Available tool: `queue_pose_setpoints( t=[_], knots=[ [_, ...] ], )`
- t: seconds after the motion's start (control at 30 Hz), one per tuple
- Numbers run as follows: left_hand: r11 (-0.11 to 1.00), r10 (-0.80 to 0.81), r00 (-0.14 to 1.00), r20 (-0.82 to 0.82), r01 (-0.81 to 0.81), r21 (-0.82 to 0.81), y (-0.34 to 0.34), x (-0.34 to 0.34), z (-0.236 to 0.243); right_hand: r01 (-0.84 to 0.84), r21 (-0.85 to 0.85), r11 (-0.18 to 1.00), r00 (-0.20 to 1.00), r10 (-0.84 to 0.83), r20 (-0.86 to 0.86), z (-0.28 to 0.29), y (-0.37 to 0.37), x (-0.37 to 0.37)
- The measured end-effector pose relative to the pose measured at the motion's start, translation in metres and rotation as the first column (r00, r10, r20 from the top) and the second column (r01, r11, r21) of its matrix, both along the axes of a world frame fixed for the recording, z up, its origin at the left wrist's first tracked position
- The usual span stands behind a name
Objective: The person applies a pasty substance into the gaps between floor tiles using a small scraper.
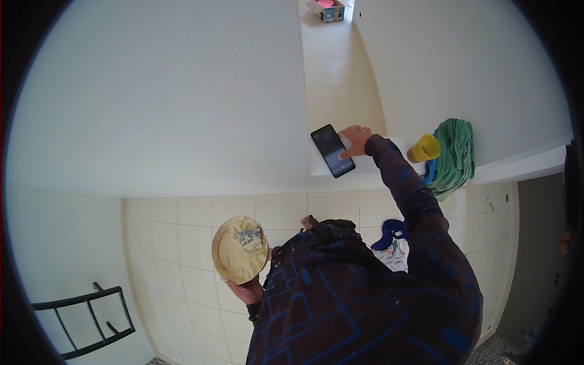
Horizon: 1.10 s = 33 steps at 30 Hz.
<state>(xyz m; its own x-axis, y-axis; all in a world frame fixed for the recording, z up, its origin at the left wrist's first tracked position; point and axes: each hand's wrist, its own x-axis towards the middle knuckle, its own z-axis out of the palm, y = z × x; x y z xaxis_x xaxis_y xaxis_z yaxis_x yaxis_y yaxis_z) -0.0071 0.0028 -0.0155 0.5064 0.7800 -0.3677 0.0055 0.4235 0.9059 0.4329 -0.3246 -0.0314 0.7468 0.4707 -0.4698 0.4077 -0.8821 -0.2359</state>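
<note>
Left hand (pixel 246 291) cups a round, putty-caked pan (pixel 239 249) while the right hand's (pixel 354 141) spread fingers seemingly tap a black slab phone (pixel 332 150), so plastering waits.

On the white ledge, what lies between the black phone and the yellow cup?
In the head view, only the right hand lies between the phone and the yellow cup, its fingers on the phone's edge. Its dark sleeve crosses there too.
</note>
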Motion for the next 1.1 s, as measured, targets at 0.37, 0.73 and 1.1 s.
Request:
queue_pose_setpoints(
  t=[0.37,0.73,1.1],
  knots=[
    [0.957,0.125,0.978,0.168,-0.074,-0.282,-0.003,0.002,0.01,0.056,0.035,0.998,0.998,-0.056,0.011,0.008,0.002,-0.005],
    [0.98,0.08,0.994,0.077,-0.065,-0.186,0.001,-0.001,0.0,0.089,0.108,0.99,0.993,-0.096,0.07,-0.006,-0.004,-0.004],
    [0.975,0.094,0.991,0.093,-0.073,-0.211,0.004,-0.002,-0.003,0.119,0.206,0.971,0.984,-0.143,0.106,0.001,0.003,-0.012]
  ],
)
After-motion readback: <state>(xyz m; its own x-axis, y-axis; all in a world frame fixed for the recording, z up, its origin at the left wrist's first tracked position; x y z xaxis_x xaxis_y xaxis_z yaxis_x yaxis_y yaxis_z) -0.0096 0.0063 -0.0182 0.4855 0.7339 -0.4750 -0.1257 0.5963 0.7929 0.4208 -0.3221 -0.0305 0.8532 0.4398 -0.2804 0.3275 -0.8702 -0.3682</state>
